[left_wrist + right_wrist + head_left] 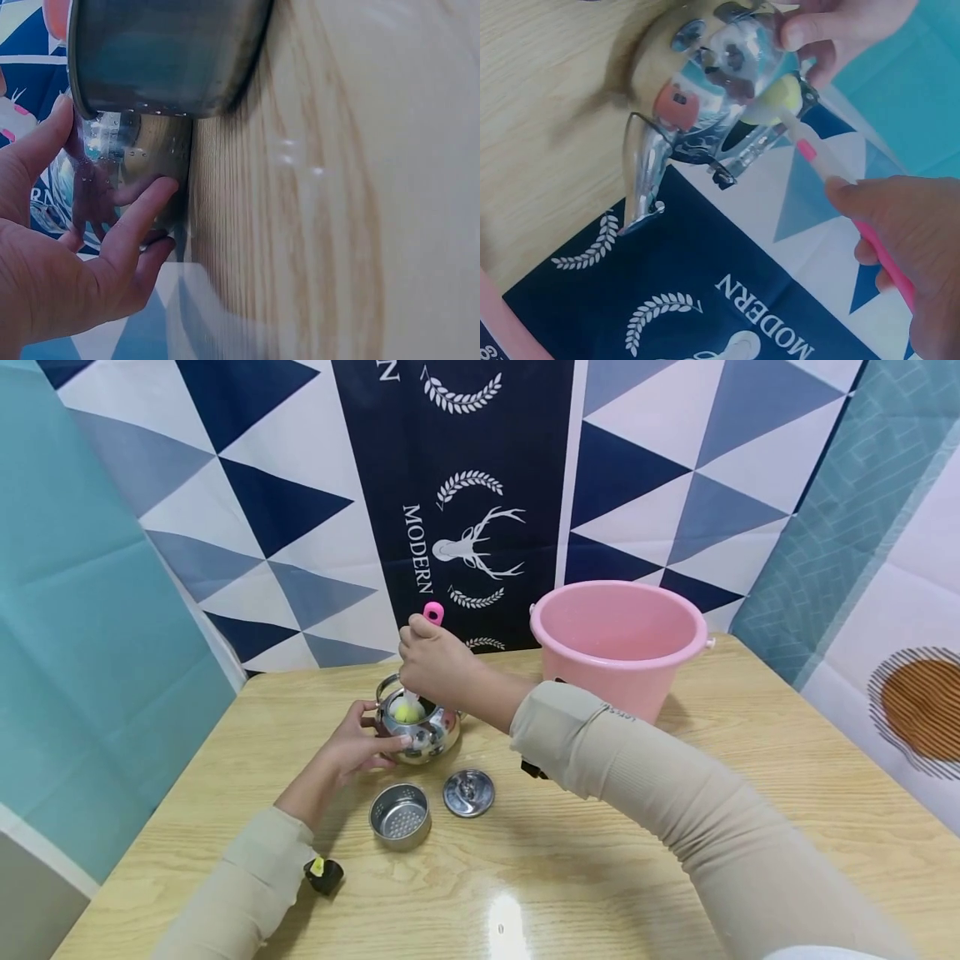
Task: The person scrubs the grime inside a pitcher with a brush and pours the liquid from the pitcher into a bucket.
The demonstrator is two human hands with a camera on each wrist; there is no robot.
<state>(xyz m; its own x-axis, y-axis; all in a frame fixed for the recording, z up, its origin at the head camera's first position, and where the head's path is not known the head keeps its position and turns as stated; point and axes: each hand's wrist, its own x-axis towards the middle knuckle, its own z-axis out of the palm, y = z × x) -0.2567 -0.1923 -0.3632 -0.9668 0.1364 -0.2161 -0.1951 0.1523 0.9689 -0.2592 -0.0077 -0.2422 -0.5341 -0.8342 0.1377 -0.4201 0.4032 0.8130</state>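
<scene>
A shiny steel teapot (431, 745) stands on the table, its top uncovered and its handle (387, 685) at the far side. My left hand (358, 745) holds its left side, thumb near the rim and fingers along the body, as the left wrist view shows. With my right hand (441, 667) I grip the pink-and-white handle of a sponge brush (814, 154) from above. Its yellow head (407, 712) sits in the teapot's opening. The spout (645, 172) points away from my left hand. Water drops cling to the steel.
Nearer me on the table lie a perforated steel strainer basket (401, 838) and a round steel lid (468, 794). A pink bucket (611, 681) stands at the back right, beyond my right forearm. A patterned cloth wall (315, 527) rises behind the table.
</scene>
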